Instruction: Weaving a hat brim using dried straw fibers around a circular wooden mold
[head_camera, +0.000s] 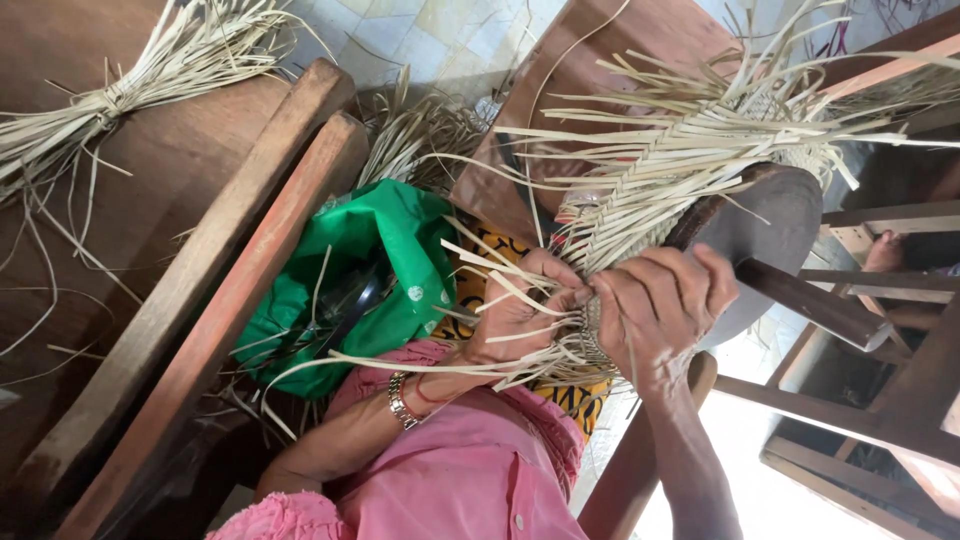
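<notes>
From the head camera, a half-woven straw mat (640, 190) is seen draped over a dark round block (760, 225). Its lower edge is pinched by the left hand (515, 310) and gripped by the right hand (655, 305), side by side. A green bag (385, 265) lies beside them.

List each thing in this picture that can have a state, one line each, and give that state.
Woven straw piece: part woven, loose strips sticking out.
Left hand: pinching strips at the weave's edge.
Right hand: gripping the weave against the dark round mould.
Straw bundle: tied, lying on the wooden bench.
Green bag: crumpled, open.
</notes>
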